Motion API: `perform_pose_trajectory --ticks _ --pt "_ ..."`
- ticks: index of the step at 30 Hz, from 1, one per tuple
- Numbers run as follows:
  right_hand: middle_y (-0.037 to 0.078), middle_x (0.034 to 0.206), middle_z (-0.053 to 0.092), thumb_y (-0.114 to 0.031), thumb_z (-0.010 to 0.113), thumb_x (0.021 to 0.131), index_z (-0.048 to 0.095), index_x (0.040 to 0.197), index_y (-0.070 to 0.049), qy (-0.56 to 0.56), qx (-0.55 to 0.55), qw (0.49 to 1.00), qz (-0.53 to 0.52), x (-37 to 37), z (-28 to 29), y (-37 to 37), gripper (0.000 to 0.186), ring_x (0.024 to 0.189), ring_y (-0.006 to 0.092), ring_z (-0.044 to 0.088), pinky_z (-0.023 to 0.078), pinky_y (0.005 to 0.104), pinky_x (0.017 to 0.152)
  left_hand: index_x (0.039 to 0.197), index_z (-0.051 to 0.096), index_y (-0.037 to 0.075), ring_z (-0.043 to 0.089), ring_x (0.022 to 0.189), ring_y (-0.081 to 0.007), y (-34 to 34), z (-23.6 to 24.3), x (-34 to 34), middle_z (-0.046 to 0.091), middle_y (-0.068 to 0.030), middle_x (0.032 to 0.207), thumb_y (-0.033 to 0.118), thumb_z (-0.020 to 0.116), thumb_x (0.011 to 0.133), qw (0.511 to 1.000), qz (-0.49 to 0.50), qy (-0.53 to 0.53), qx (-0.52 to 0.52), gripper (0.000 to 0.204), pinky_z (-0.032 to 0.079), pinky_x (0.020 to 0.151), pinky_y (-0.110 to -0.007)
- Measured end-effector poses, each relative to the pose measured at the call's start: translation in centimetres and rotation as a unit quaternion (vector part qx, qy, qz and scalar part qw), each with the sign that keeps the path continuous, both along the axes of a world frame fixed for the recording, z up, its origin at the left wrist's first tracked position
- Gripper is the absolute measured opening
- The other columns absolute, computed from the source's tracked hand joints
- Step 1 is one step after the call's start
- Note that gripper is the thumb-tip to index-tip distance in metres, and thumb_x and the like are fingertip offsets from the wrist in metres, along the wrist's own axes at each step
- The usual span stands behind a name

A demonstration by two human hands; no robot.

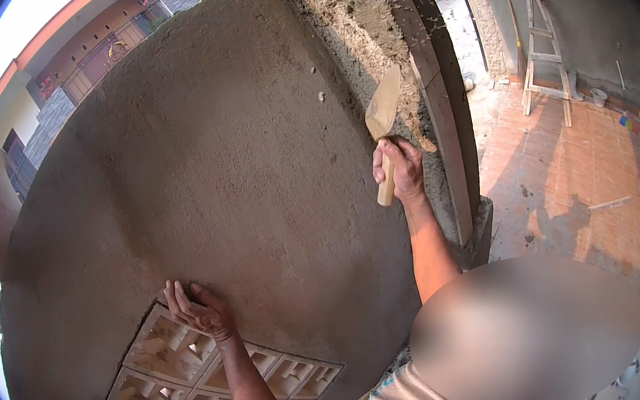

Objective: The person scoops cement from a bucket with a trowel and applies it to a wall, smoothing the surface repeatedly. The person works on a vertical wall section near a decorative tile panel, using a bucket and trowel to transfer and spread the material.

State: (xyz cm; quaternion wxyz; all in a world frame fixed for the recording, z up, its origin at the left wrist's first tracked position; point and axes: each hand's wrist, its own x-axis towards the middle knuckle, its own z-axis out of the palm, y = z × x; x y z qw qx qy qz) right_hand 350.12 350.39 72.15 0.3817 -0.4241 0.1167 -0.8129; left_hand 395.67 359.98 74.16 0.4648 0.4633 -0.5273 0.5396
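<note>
My right hand (pixel 406 169) is closed around the wooden handle of a pointed trowel (pixel 384 104). The trowel's blade points up, in front of the rough edge (pixel 351 32) of a wall of grey-brown plaster (pixel 244 169). I cannot tell whether the blade touches that edge. My left hand (pixel 202 312) has its fingers stretched out and holds nothing. It lies at the upper corner of a panel of patterned vent blocks (pixel 170 342) set into the wall, its fingertips near where blocks and plaster meet.
A long wooden board (pixel 436 106) runs along the wall's right edge. On the right are an orange tiled floor (pixel 525 175), a wooden stepladder frame (pixel 546 52), a broom (pixel 518 44) and a small bucket (pixel 600 97). A loose wood strip (pixel 610 204) lies on the tiles.
</note>
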Motion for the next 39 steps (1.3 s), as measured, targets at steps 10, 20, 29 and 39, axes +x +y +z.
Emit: perform_pose_trajectory --ticks 10,20,29,39 --pt "0.007 0.071 0.069 -0.034 0.078 0.095 0.071 0.09 -0.001 0.573 0.479 0.619 0.245 -2.3 -34.8 27.6 0.034 0.058 0.015 0.066 0.053 0.0353 0.055 0.146 0.053 0.009 0.048 0.145 -0.0298 0.3 1.0 0.3 0.057 -0.0122 0.15 0.016 0.059 0.106 1.0 0.022 -0.003 -0.003 0.041 0.036 0.118 -0.045" --pt "0.017 0.082 0.071 -0.024 0.066 0.099 0.07 0.106 -0.001 0.7 0.246 0.609 -0.282 -20.5 7.9 23.3 0.024 0.07 0.0264 0.069 0.055 0.0422 0.068 0.137 0.061 0.009 0.055 0.139 -0.0297 0.3 1.4 -2.4 0.065 -0.0111 0.142 0.013 0.068 0.101 0.995 -0.071 0.056 -0.038 0.037 0.043 0.116 -0.041" --pt "0.003 0.068 0.062 -0.024 0.063 0.101 0.067 0.085 -0.001 0.707 0.276 0.592 -0.273 -15.7 28.7 15.6 0.028 0.05 0.0114 0.058 0.047 0.031 0.046 0.127 0.067 0.007 0.057 0.138 -0.031 0.8 1.3 -1.1 0.066 -0.0121 0.143 0.009 0.068 0.1 0.996 -0.068 0.044 -0.034 0.027 0.047 0.115 -0.042" --pt "0.011 0.066 0.069 -0.029 0.069 0.098 0.073 0.089 0.003 0.826 0.36 0.339 -0.272 -12.1 35.5 9.6 0.034 0.055 0.0191 0.066 0.054 0.0381 0.049 0.121 0.07 0.005 0.057 0.137 -0.0303 0.7 1.2 -1.4 0.066 -0.0126 0.143 0.008 0.067 0.1 0.996 -0.063 0.053 -0.04 0.021 0.048 0.115 -0.042"
